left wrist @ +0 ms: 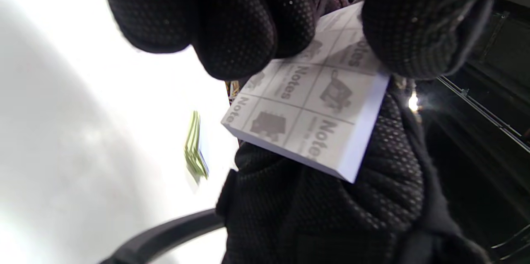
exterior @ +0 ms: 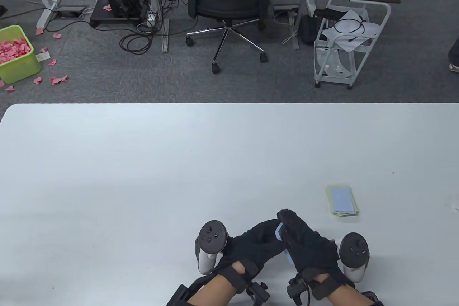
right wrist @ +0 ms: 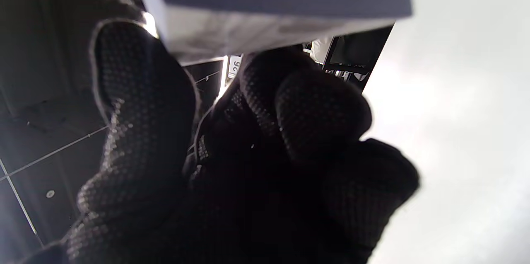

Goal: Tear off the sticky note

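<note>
A pale blue sticky note pad is held above the table's front edge between both gloved hands. My left hand grips it from the left. In the left wrist view its fingers and thumb pinch the pad's upper edge, and the printed "Notes" backing faces the camera. My right hand curls over the pad from the right and holds it; its glove lies behind the pad. The right wrist view shows the pad's edge at the top, with dark gloved fingers below it.
A small stack of blue and yellow-green notes lies on the white table, right of the hands; it also shows in the left wrist view. Beyond the table's far edge are an office chair, a white cart and a green bin.
</note>
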Demonstrator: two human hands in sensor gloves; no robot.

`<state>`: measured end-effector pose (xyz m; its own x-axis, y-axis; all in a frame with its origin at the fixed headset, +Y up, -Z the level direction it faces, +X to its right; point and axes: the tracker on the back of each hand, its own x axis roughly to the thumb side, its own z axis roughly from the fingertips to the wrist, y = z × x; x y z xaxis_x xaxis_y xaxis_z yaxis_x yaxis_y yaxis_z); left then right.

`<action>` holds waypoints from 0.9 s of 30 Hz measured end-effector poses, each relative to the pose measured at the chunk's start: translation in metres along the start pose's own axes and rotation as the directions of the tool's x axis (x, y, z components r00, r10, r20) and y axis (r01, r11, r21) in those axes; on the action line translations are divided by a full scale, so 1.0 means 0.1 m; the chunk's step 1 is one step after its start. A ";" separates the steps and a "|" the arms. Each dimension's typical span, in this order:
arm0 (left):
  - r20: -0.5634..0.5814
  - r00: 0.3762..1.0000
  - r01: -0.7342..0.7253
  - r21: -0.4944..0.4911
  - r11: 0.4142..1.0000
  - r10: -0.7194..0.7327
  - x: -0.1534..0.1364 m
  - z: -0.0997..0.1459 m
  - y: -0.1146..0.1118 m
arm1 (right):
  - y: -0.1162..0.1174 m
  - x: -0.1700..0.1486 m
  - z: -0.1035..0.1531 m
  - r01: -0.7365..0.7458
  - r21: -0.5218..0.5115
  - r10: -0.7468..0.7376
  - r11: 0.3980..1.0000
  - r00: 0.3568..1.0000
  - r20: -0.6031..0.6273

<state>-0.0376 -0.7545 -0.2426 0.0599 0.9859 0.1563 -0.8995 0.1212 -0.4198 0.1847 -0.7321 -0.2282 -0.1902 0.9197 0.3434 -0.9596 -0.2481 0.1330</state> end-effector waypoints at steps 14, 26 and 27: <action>0.034 0.967 -0.251 -0.072 0.965 0.253 -0.05 0.06 -0.04 | -0.01 0.19 0.05 -0.262 0.032 0.244 0.965 0.932 0.267; -0.013 0.939 -0.343 -0.106 0.933 0.344 -0.15 0.08 0.06 | 0.02 0.18 0.09 -0.334 0.220 0.245 0.917 0.904 0.349; -0.015 0.940 -0.340 -0.100 0.935 0.341 -0.16 0.08 0.06 | 0.02 0.18 0.09 -0.341 0.213 0.253 0.916 0.901 0.353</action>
<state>-0.0472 -0.7701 -0.2403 -0.2435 0.9699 -0.0098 -0.8179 -0.2107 -0.5354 0.1808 -0.7186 -0.2138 -0.3409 0.6585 0.6710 -0.7696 -0.6053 0.2031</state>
